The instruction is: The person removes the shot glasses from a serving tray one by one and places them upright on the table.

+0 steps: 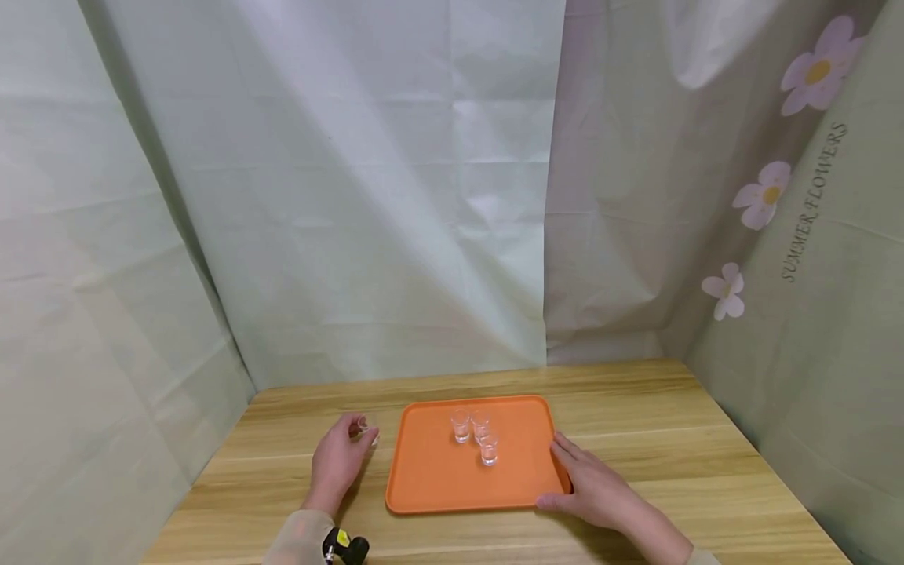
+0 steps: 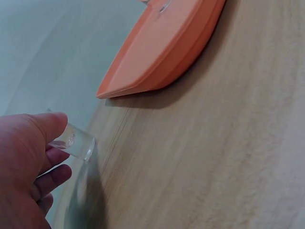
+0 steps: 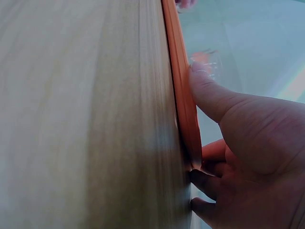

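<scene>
My left hand pinches a small clear shot glass between thumb and fingers, left of the orange tray. In the left wrist view that glass leans, its thick base close to the wooden table. Three more clear shot glasses stand upright in a cluster on the tray, one glass at the left, another glass beside it, and a nearer glass. My right hand rests at the tray's near right corner, thumb against the front rim and loosely extended fingers along the right side.
The wood-grain table carries the tray near its middle. Pale green cloth hangs behind and on both sides, with printed flowers on the right. A black wrist camera sits on my left wrist.
</scene>
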A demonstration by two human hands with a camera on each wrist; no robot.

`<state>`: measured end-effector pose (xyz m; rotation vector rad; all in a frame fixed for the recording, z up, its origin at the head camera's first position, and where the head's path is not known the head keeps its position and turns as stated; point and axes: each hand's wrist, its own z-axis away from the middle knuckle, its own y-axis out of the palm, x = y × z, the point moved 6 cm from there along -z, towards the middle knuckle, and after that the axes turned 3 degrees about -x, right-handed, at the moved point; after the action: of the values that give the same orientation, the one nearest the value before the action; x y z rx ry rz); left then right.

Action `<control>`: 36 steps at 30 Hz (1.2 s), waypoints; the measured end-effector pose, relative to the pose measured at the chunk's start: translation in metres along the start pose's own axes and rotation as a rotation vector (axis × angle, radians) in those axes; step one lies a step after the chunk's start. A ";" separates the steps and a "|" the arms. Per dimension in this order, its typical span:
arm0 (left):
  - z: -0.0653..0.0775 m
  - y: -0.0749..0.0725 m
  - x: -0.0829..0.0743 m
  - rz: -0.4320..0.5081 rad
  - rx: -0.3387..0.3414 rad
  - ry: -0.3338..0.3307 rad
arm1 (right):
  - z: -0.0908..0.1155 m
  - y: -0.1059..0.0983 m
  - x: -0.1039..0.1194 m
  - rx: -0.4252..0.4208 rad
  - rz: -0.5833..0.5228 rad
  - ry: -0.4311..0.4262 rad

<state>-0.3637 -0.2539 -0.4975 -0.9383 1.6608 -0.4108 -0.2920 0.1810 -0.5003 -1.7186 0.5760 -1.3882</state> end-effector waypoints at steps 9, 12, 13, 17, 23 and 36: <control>0.000 0.001 0.002 0.008 0.022 -0.014 | -0.001 0.000 0.001 -0.004 0.007 -0.012; 0.001 0.001 -0.001 0.017 0.028 0.001 | -0.001 -0.001 0.001 -0.003 0.011 -0.015; 0.002 0.001 -0.003 0.020 0.029 0.006 | 0.000 -0.001 0.001 -0.003 0.011 -0.016; 0.003 0.003 -0.009 0.035 0.028 0.028 | 0.002 -0.004 0.000 -0.005 0.001 -0.021; 0.003 0.007 -0.015 0.050 0.033 0.058 | 0.007 -0.007 -0.005 -0.012 -0.008 -0.030; 0.009 0.018 -0.024 0.072 0.071 0.073 | 0.016 -0.014 -0.017 -0.009 0.009 -0.031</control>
<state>-0.3606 -0.2229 -0.4970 -0.8177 1.7293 -0.4565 -0.2841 0.2067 -0.4985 -1.7396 0.5726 -1.3520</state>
